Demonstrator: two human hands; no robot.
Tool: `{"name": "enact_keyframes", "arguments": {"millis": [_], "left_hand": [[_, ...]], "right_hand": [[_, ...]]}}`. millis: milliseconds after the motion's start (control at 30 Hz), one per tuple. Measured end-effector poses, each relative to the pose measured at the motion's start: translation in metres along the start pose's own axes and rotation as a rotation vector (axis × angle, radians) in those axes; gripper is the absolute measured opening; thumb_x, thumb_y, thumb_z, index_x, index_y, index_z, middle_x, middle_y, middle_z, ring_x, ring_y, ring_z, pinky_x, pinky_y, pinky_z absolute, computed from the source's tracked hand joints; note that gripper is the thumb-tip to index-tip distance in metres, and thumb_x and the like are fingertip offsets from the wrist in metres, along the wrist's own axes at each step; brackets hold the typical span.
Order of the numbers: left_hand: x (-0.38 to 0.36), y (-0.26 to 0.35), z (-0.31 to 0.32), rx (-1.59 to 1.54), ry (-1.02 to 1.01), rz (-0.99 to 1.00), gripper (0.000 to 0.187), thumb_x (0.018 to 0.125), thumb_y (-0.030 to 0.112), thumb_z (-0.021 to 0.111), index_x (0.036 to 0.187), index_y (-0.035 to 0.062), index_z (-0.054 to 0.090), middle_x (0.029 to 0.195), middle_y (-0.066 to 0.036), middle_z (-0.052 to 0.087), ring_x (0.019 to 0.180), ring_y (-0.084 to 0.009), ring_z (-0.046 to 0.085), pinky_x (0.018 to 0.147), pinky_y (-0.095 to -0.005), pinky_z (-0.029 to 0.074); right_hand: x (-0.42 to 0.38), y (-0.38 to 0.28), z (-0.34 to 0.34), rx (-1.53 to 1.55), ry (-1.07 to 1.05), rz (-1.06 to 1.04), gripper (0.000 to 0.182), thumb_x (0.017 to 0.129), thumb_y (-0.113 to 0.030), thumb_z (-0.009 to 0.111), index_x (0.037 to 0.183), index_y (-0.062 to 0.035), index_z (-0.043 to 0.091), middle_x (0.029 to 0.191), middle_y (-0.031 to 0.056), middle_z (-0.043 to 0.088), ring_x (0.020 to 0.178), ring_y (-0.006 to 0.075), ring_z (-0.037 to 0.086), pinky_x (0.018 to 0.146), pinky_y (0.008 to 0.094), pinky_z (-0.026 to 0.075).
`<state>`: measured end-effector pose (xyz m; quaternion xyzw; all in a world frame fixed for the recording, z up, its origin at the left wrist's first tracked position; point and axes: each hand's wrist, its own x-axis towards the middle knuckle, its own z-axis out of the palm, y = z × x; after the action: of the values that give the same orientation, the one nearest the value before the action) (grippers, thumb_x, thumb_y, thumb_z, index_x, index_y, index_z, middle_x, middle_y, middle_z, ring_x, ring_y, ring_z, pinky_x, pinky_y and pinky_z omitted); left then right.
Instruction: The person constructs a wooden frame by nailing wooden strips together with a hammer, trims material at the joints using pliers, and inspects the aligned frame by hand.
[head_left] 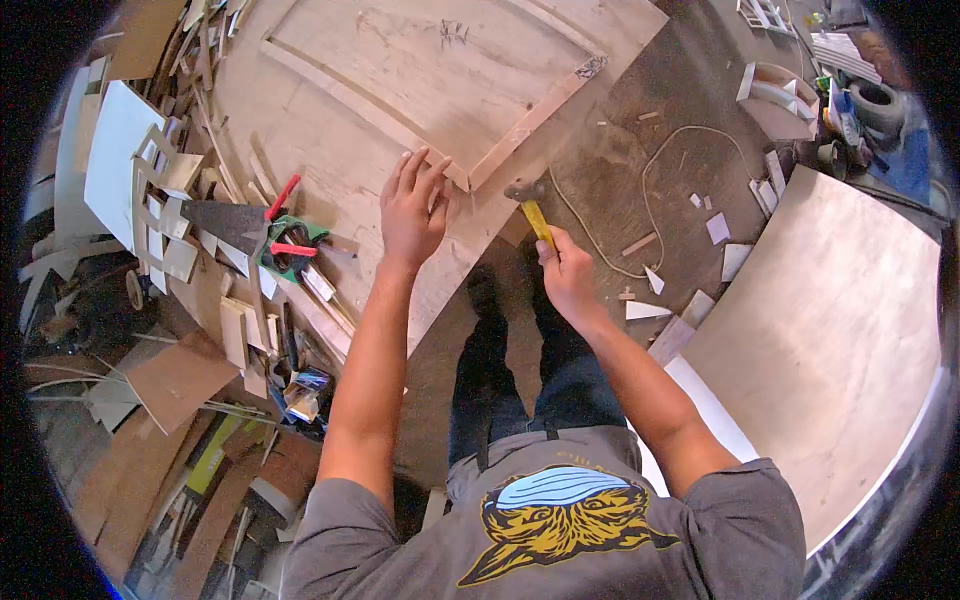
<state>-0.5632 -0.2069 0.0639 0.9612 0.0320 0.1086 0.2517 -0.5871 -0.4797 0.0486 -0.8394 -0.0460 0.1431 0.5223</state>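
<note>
A wooden frame of narrow strips [520, 132] lies on a large plywood sheet [340, 190]. My left hand [412, 215] rests with spread fingers at the frame's near corner, fingertips on or just over the strip. My right hand [568, 270] is closed around the yellow handle of a hammer [537, 220]. The hammer's dark head is just off the sheet's near right edge, to the right of the frame corner. Dark scribbles mark the sheet inside the frame and the frame's right corner.
Left of my left arm lie a handsaw [222, 222], red-handled clamps [290, 249] and piled wood scraps [235, 335]. A cord [650, 190] and offcuts lie on the floor at right. A curved plywood panel [825, 350] stands beside my right arm.
</note>
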Motion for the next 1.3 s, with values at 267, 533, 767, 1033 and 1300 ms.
{"name": "enact_keyframes", "arguments": {"millis": [267,533,767,1033,1300], "left_hand": [[-0.002,-0.027,0.022,0.123,-0.126,0.199,0.056,0.093,0.028,0.074,0.147,0.0274,0.061,0.164,-0.006,0.045,0.153,-0.0361,0.037,0.121,-0.0528,0.033],[0.001,-0.047,0.023,-0.015,-0.045,0.231,0.048,0.093,0.028,0.073,0.140,0.0230,0.066,0.155,-0.007,0.055,0.149,-0.0348,0.042,0.120,-0.0511,0.034],[0.015,-0.054,0.002,-0.030,-0.094,0.284,0.047,0.091,0.028,0.076,0.137,0.0228,0.068,0.149,-0.006,0.059,0.148,-0.0319,0.045,0.119,-0.0492,0.036],[0.037,-0.053,0.007,0.085,-0.214,0.464,0.046,0.090,0.032,0.077,0.135,0.0262,0.068,0.152,-0.006,0.055,0.148,-0.0305,0.044,0.124,-0.0499,0.031],[0.040,-0.062,0.027,-0.053,-0.134,0.500,0.026,0.093,0.022,0.072,0.119,0.0229,0.072,0.139,-0.009,0.060,0.142,-0.0344,0.048,0.118,-0.0509,0.036]], "right_hand": [[-0.012,0.005,0.021,-0.008,-0.006,0.180,0.032,0.103,-0.031,0.066,0.117,-0.0026,0.060,0.080,0.0258,0.068,0.078,0.0475,0.070,0.067,0.0516,0.052],[-0.030,-0.035,0.043,-0.041,-0.057,0.177,0.030,0.099,-0.027,0.071,0.111,-0.0014,0.061,0.080,0.0213,0.068,0.077,0.0387,0.072,0.069,0.0457,0.054],[-0.051,-0.045,0.107,-0.020,-0.146,0.100,0.036,0.093,-0.023,0.076,0.119,0.0011,0.065,0.095,0.0267,0.072,0.092,0.0439,0.073,0.080,0.0473,0.057],[-0.042,-0.042,0.102,-0.046,-0.046,0.137,0.036,0.092,-0.021,0.075,0.122,-0.0043,0.063,0.098,0.0261,0.073,0.092,0.0467,0.072,0.081,0.0518,0.057],[-0.031,-0.028,0.069,-0.040,0.056,0.077,0.035,0.091,-0.020,0.074,0.123,-0.0063,0.065,0.100,0.0238,0.074,0.093,0.0455,0.072,0.082,0.0511,0.058]]}}
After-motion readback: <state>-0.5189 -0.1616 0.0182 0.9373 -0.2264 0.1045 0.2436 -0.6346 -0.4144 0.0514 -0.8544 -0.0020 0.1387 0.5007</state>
